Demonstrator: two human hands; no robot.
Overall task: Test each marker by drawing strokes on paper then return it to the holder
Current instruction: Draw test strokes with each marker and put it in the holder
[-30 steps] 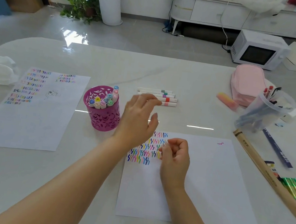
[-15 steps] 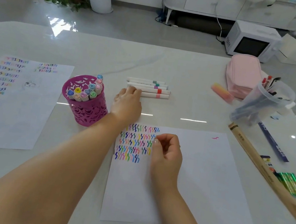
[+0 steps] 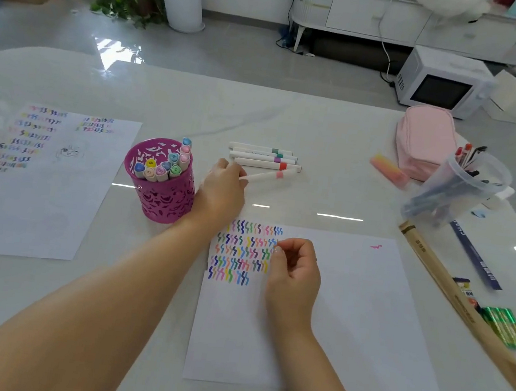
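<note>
Fingers [image 3: 235,172] of the left hand [image 3: 221,190] were pinched together on the near end of a pink-banded marker [image 3: 269,175], and that was the story of this moment! Start at the far left, though: an already-scribbled sheet [image 3: 38,183] lay flat on the surface [image 3: 292,121], and just right of it stood the purple holder [image 3: 162,189], upright, packed with capped markers whose coloured ends poked above the rim. Beside the holder sat that left hand, gripping the marker by its tail so the barrel angled away to the right, its far tip close to a row of four markers [image 3: 265,157] lying side by side; whether it touched the nearest one could not be told. A light, stiff plastic stick like that looked easy to lift, but smooth and ready to roll, so a hold nearer the middle would probably steady it better than the very end. Moving right, the test paper [image 3: 350,306] carried rows of coloured squiggles in its upper-left corner, and the right hand [image 3: 295,272] rested on it, fingers curled loosely inward near the strokes; whether they held anything small could not be made out. It was well apart from the marker.
</note>
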